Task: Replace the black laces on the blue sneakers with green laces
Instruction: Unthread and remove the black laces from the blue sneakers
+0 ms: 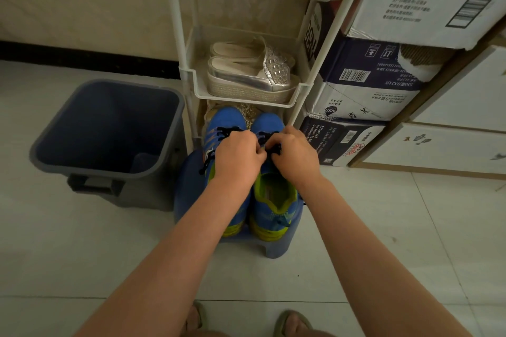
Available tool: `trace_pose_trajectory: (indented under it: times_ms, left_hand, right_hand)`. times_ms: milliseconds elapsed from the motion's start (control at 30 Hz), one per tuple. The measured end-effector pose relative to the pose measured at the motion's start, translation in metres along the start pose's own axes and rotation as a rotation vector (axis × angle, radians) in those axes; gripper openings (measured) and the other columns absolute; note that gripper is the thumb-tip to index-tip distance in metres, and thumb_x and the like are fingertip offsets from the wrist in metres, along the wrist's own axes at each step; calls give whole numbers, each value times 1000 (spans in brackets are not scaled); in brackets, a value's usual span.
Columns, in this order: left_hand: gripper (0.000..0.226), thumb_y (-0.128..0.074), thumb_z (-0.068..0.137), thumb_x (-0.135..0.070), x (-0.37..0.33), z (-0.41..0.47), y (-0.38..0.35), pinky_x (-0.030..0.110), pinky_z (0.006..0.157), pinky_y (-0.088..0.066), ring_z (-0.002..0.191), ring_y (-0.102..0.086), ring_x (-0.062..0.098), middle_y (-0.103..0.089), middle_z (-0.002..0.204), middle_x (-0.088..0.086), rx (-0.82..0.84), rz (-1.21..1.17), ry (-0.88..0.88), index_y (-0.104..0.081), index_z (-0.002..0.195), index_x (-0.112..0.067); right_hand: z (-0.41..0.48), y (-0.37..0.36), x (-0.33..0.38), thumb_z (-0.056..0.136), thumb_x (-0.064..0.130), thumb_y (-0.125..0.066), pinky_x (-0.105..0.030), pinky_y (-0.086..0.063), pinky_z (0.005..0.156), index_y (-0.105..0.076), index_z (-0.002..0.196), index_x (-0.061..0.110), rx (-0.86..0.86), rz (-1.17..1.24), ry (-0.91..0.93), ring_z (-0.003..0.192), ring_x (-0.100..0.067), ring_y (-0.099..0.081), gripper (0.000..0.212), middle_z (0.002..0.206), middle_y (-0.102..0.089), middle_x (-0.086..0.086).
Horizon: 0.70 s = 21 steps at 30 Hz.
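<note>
While the blue sneakers (273, 212) sit paired on a blue stool (189, 186), toes far, heels near, I see my left grip (238, 159) and right grip (295, 154) pinching the right shoe's black laces (276, 149).

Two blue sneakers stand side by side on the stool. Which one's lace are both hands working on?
The sneaker on the right: the left hand and right hand pinch its black lace, while the left sneaker has its lace end hanging free.
</note>
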<state>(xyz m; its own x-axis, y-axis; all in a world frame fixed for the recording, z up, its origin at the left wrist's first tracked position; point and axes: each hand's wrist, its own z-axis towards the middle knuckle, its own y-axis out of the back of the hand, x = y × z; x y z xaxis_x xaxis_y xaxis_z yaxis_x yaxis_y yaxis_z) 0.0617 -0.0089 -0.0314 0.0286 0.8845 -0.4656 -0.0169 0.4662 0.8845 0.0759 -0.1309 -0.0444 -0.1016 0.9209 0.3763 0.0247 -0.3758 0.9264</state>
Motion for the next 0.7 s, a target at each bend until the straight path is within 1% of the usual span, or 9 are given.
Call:
trace_pose_trajectory:
  times_ms: [100,200,367,467,500,567,633,667,700]
  left_hand:
    - [22,-55,91,-30,-1,-1,-1,30,61,-47,77,-65,20,-70,84,2,-38,68,8,-71,89,-15]
    - [22,-55,91,-28,-1,-2,0,32,62,-51,77,-65,20,-71,82,2,-29,27,41,-73,88,-17]
    - [22,-55,90,-26,1,-3,0,36,66,-55,75,-65,21,-71,79,3,-14,-41,79,-74,86,-16]
    - [22,-56,90,-27,1,-3,1,35,63,-54,73,-65,20,-71,78,4,-3,-66,105,-74,83,-16]
    - [23,-56,90,-27,1,-4,2,34,63,-54,72,-65,20,-71,77,4,-1,-58,108,-74,82,-16]
    - [23,-55,91,-27,1,-4,3,34,64,-54,74,-65,20,-71,79,3,0,-46,111,-74,83,-16]
    - [25,-54,91,-27,1,-4,4,35,65,-55,74,-66,21,-72,80,4,5,-50,113,-75,85,-15]
    - [25,-54,91,-27,1,-4,4,35,65,-55,74,-66,21,-71,80,5,8,-54,114,-75,85,-14]
    - [26,-54,91,-26,1,-5,4,35,65,-55,73,-65,21,-71,79,5,8,-60,114,-75,84,-13]
  right_hand:
    - [-2,-4,0,92,19,-56,-28,-37,70,-69,104,21,-47,-46,36,111,-18,-49,18,113,-52,-2]
    - [-3,-8,-2,91,23,-58,-27,-34,66,-67,105,22,-110,-28,32,105,-18,-52,17,111,-51,0]
    - [-3,-11,-2,92,28,-58,-28,-33,66,-67,112,21,-100,-79,52,111,-18,-48,23,113,-50,-2]
    - [-1,-12,-2,91,27,-58,-30,-33,64,-69,102,18,-105,-75,53,106,-18,-47,18,112,-48,-2]
    - [1,-12,-3,91,27,-59,-30,-34,64,-70,97,16,-137,-16,20,100,-17,-49,16,109,-49,-2]
    - [6,-15,-8,89,25,-60,-32,-40,68,-68,91,16,-226,219,-182,88,-17,-54,12,101,-56,1]
    - [9,-12,-13,87,20,-60,-37,-49,70,-65,84,18,-297,678,-477,79,-22,-60,6,94,-65,-5]
    - [9,-10,-14,87,15,-58,-37,-50,67,-61,81,19,-285,881,-561,74,-22,-61,9,90,-66,-9]
    - [9,-9,-16,88,8,-55,-33,-49,64,-58,80,20,-240,975,-568,72,-19,-59,14,89,-64,-10]
